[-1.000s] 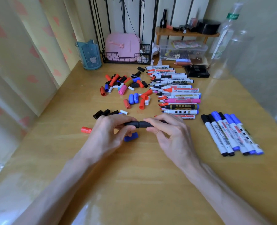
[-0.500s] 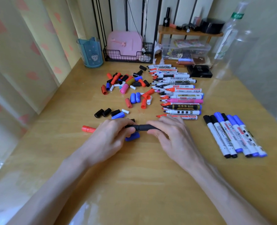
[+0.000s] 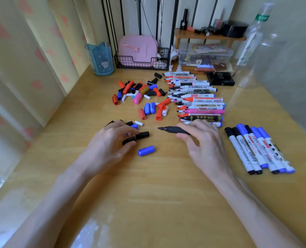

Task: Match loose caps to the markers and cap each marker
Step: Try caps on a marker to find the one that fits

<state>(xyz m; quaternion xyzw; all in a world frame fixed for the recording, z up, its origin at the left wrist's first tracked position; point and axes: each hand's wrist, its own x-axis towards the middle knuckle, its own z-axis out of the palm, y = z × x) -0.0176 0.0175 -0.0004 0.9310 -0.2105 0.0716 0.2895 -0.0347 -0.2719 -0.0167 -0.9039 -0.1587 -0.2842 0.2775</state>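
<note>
My right hand [image 3: 202,140] grips a black marker [image 3: 175,130] by its barrel, its bare tip pointing left. My left hand [image 3: 111,142] curls its fingers round a black cap [image 3: 142,135], with a second black cap [image 3: 129,140] under its thumb. A gap of bare table separates the cap from the marker tip. A blue cap [image 3: 146,150] lies just in front of my left hand. Loose caps [image 3: 139,93] in red, black, blue, white and pink are piled farther back. A row of uncapped markers [image 3: 198,99] lies to their right.
Several capped markers [image 3: 256,149], black and blue, lie side by side at the right. At the back stand a blue cup [image 3: 102,59], a wire basket with a pink case [image 3: 139,51], a clear box [image 3: 206,54] and a plastic bottle [image 3: 250,42]. The wooden table [image 3: 157,194] ends at a wall on the left.
The black cap and the black marker were joined between both hands; now they are apart, the left hand drawn left with the cap, the right hand drawn right with the marker's tip bare.
</note>
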